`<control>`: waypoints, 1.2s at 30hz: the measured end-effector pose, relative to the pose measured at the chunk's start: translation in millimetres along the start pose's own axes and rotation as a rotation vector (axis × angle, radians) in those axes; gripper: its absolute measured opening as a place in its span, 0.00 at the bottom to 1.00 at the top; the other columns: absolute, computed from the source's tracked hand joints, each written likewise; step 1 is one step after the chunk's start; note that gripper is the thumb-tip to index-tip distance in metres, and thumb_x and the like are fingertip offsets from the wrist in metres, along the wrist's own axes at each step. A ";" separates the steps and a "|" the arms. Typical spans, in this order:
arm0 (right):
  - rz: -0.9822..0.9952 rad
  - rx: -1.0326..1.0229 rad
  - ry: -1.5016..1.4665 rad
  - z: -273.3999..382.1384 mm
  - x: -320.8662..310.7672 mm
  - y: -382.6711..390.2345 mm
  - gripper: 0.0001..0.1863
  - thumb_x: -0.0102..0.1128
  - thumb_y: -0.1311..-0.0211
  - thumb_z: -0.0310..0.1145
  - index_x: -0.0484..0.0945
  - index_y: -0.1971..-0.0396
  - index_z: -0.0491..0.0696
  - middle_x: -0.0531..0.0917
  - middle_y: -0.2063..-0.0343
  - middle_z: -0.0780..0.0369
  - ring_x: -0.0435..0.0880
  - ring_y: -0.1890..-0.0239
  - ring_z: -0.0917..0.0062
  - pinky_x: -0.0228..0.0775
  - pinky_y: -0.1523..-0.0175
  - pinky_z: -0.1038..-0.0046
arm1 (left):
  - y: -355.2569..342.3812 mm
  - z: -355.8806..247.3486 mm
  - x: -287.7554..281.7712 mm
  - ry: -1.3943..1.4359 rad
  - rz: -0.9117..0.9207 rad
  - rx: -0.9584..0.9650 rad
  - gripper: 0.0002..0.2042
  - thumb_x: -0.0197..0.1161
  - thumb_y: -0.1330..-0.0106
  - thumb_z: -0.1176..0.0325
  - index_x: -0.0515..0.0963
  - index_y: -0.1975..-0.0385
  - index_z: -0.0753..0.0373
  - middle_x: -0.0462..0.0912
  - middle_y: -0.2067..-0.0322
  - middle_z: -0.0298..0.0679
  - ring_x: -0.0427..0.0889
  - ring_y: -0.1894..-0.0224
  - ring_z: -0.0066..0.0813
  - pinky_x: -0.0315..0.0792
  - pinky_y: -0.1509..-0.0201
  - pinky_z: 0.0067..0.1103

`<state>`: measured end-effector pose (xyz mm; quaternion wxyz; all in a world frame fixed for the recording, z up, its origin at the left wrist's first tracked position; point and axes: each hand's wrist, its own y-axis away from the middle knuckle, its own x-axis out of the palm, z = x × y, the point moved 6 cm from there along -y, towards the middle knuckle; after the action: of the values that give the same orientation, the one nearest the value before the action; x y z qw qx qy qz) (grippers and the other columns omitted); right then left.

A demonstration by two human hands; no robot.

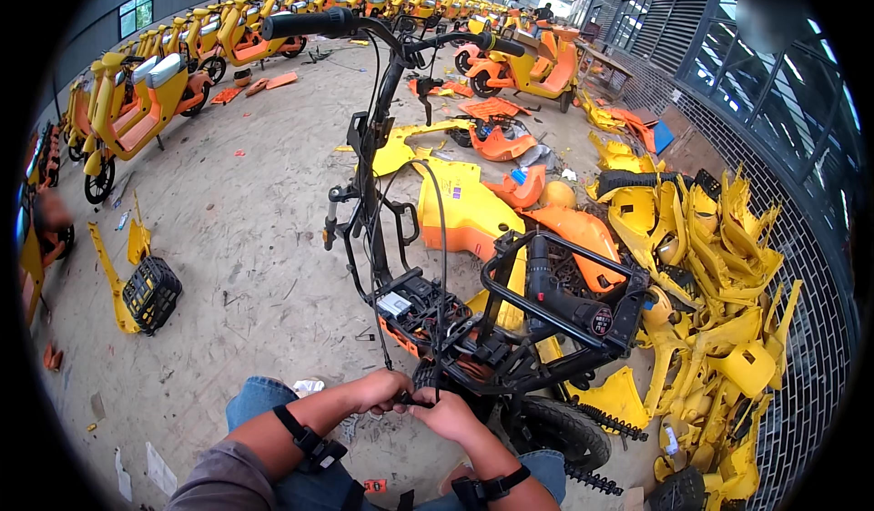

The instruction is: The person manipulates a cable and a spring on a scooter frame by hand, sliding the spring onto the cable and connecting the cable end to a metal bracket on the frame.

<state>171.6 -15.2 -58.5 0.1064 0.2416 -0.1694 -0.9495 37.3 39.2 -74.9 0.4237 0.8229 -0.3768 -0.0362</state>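
Observation:
Close to my knees, my left hand (382,391) is closed on a thin black cable. My right hand (446,414) pinches the same cable just to the right, and the two hands nearly touch. Black cables (441,229) run from them up to the handlebar (314,24) of a stripped scooter frame (375,242). Exposed wiring and a silver-grey box (395,304) sit in the frame's middle, just beyond my hands. A dark cordless power tool (566,300) lies inside the black rear rack (510,288). What exactly the fingertips grip is partly hidden.
Broken yellow panels (701,320) are heaped at the right beside the brick wall (806,356). Orange and yellow covers (460,202) lie behind the frame. A black basket (153,293) lies on the floor at left. Rows of yellow scooters (150,115) stand farther back.

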 end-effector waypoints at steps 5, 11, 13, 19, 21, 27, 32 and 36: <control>0.032 0.058 0.094 12.6 -2.8 5.7 0.17 0.66 0.42 0.38 0.82 0.57 0.43 0.86 0.62 0.55 0.85 0.59 0.68 0.74 0.52 0.71 | -1.0 4.1 -0.1 -0.097 0.002 -0.011 0.14 0.47 0.34 0.63 0.78 0.59 0.61 0.76 0.82 0.34 0.58 0.89 0.16 0.49 0.87 0.18; 0.075 0.108 0.053 -2.2 2.3 -1.5 0.14 0.65 0.42 0.37 0.82 0.62 0.43 0.86 0.68 0.57 0.85 0.62 0.69 0.73 0.55 0.70 | -0.4 1.5 1.5 -0.103 0.016 0.008 0.14 0.47 0.34 0.61 0.78 0.59 0.60 0.75 0.82 0.34 0.57 0.89 0.16 0.50 0.87 0.18; 0.081 0.093 -0.022 -10.7 5.6 -4.0 0.14 0.66 0.43 0.35 0.81 0.61 0.43 0.86 0.66 0.56 0.85 0.61 0.70 0.74 0.55 0.70 | 2.6 -0.8 2.3 -0.103 0.029 -0.003 0.14 0.47 0.34 0.61 0.78 0.59 0.59 0.76 0.82 0.34 0.57 0.89 0.16 0.50 0.87 0.18; 0.039 0.043 0.009 -8.3 3.9 -3.3 0.14 0.71 0.46 0.30 0.79 0.61 0.42 0.85 0.64 0.58 0.84 0.61 0.74 0.74 0.55 0.71 | 3.9 0.0 3.9 -0.117 0.013 -0.014 0.14 0.49 0.34 0.59 0.80 0.60 0.57 0.75 0.83 0.31 0.56 0.90 0.16 0.49 0.87 0.19; 0.071 0.088 0.045 0.8 4.0 -0.6 0.15 0.71 0.46 0.31 0.78 0.61 0.41 0.85 0.66 0.57 0.84 0.62 0.73 0.74 0.55 0.70 | 3.5 1.9 4.9 -0.140 0.018 -0.023 0.13 0.49 0.35 0.60 0.80 0.62 0.57 0.74 0.83 0.31 0.56 0.90 0.16 0.50 0.87 0.20; 0.069 0.042 0.219 6.3 1.9 2.0 0.16 0.68 0.44 0.33 0.79 0.60 0.40 0.85 0.65 0.53 0.84 0.62 0.62 0.73 0.54 0.67 | -4.5 6.0 8.0 -0.276 0.060 -0.009 0.12 0.51 0.35 0.60 0.80 0.69 0.57 0.74 0.84 0.30 0.60 0.89 0.17 0.54 0.87 0.20; 0.114 0.080 0.295 3.7 4.0 3.3 0.17 0.65 0.42 0.36 0.80 0.56 0.42 0.85 0.61 0.52 0.83 0.57 0.57 0.73 0.52 0.63 | -2.0 -0.4 12.0 -0.444 0.086 0.109 0.13 0.53 0.34 0.57 0.81 0.69 0.57 0.73 0.84 0.31 0.65 0.88 0.18 0.58 0.86 0.20; 0.110 0.048 0.324 6.8 6.7 3.3 0.18 0.66 0.43 0.37 0.80 0.57 0.42 0.85 0.62 0.52 0.83 0.56 0.56 0.73 0.51 0.63 | -7.5 3.8 6.7 -0.476 0.039 0.113 0.15 0.55 0.34 0.55 0.81 0.71 0.60 0.74 0.83 0.32 0.66 0.87 0.19 0.60 0.86 0.21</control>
<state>162.9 -18.3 -54.5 0.1785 0.3844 -0.1857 -0.8865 45.1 35.0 -81.0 0.2769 0.8061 -0.4834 -0.1995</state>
